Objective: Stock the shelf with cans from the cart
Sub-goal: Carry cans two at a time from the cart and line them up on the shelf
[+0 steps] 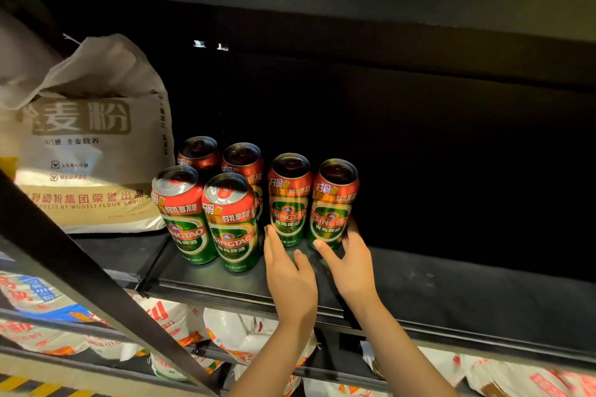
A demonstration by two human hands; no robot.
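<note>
Several red-and-green Tsingtao beer cans stand upright in a cluster on the black shelf (pixel 200 280). My right hand (pixel 353 263) wraps the base of the rightmost can (pixel 332 203), thumb on its front and fingers round its right side. My left hand (pixel 288 274) is open, its fingertips touching the lower left side of the neighbouring can (pixel 289 200) and its thumb held apart below it. Two more cans (pixel 230 219) stand at the front left, and two others (pixel 242 158) stand behind them. The cart is out of view.
A large beige flour sack (pixel 87 151) leans on the shelf just left of the cans. A black diagonal brace (pixel 96 284) crosses the lower left. White and red flour bags (pixel 245 335) fill the shelf below. Right of the cans the shelf is dark.
</note>
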